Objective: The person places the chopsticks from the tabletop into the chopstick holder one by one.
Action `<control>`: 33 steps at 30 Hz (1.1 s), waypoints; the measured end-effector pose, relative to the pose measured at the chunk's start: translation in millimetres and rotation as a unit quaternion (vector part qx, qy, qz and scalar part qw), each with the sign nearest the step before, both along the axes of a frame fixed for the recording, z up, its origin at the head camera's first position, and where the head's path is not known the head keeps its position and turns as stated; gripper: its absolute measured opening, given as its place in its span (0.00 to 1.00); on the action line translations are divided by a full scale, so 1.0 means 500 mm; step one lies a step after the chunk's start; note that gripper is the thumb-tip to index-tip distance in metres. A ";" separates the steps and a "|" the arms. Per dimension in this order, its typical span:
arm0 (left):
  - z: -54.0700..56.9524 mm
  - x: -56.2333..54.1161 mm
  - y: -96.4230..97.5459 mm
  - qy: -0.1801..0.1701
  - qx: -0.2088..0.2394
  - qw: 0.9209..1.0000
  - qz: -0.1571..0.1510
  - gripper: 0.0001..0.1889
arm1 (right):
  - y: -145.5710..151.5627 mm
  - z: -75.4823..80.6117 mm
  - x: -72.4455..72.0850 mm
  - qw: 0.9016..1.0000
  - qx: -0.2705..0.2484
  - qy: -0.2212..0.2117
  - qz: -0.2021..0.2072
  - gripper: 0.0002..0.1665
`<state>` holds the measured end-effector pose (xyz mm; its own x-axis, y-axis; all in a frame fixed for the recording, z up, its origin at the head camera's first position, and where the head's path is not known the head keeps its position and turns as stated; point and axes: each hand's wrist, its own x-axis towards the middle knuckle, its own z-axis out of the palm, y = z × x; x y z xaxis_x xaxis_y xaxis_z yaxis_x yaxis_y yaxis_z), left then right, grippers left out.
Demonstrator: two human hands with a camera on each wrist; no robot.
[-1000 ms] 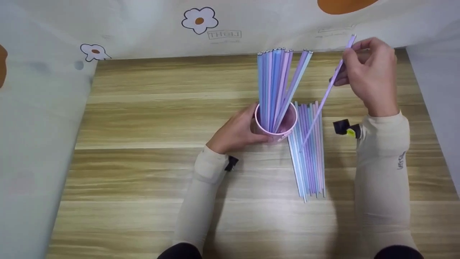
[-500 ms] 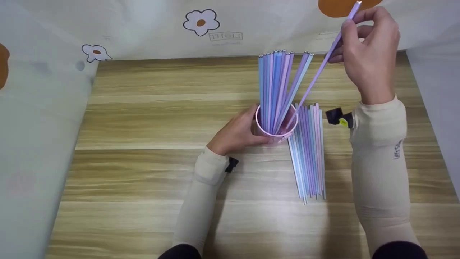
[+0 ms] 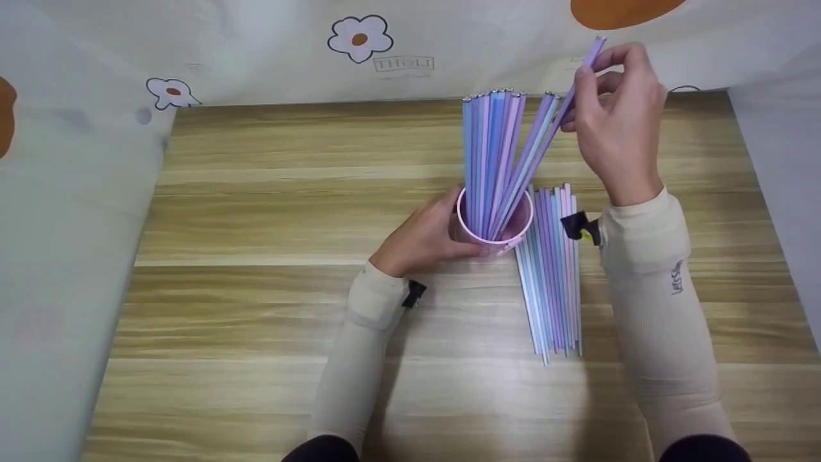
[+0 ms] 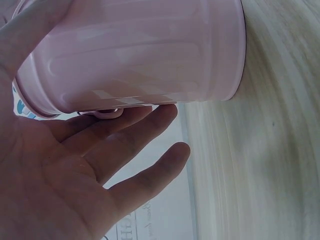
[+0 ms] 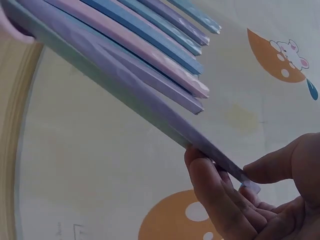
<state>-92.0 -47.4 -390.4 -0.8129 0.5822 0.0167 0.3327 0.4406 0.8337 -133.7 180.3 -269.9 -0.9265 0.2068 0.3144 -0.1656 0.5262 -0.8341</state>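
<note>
My left hand (image 3: 423,234) holds a pink cup (image 4: 135,55) round its side, thumb on the near side and fingers on the far side; it stands upright on the table. Several slim pastel sticks (image 3: 490,154) in blue, pink and lilac lean inside the cup. Between thumb and fingers near its top end, my right hand (image 3: 619,119) pinches a lilac stick (image 5: 220,157). This stick slants down to the cup's mouth, close against a pale blue-green one; its lower end is hard to make out among the others.
A loose row of several pastel sticks (image 3: 555,276) lies on the wood-grain table (image 3: 256,308), right of the cup and under the right wrist. A pale sheet printed with flowers (image 3: 359,40) rises along the back edge.
My right hand rose with the lilac stick, bringing its lower end from over the loose row to the cup, then moved left and down. The left hand and cup stayed put.
</note>
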 end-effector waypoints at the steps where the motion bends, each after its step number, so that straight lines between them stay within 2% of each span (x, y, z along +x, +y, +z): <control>1: 0.000 0.000 0.000 -0.001 0.000 1.000 0.000 0.53 | -0.001 -0.005 0.002 1.000 0.006 -0.005 0.000 0.10; 4: -0.001 0.000 0.000 -0.004 -0.002 1.000 0.002 0.53 | -0.005 -0.023 0.007 1.000 0.021 -0.022 0.009 0.12; 11: 0.000 0.001 -0.002 0.007 -0.012 1.000 0.006 0.50 | -0.016 -0.060 0.020 0.998 0.033 -0.043 0.041 0.10; 19: -0.001 0.001 -0.001 -0.001 -0.008 1.000 0.007 0.53 | -0.023 -0.075 0.032 0.995 0.072 -0.051 0.055 0.14; 25: -0.001 0.002 0.000 0.000 -0.007 1.000 0.006 0.53 | -0.004 -0.086 0.036 0.998 0.028 -0.025 0.057 0.17; 33: 0.001 0.003 0.001 -0.011 -0.010 1.000 0.009 0.52 | 0.060 -0.130 0.037 1.000 -0.011 -0.025 0.009 0.14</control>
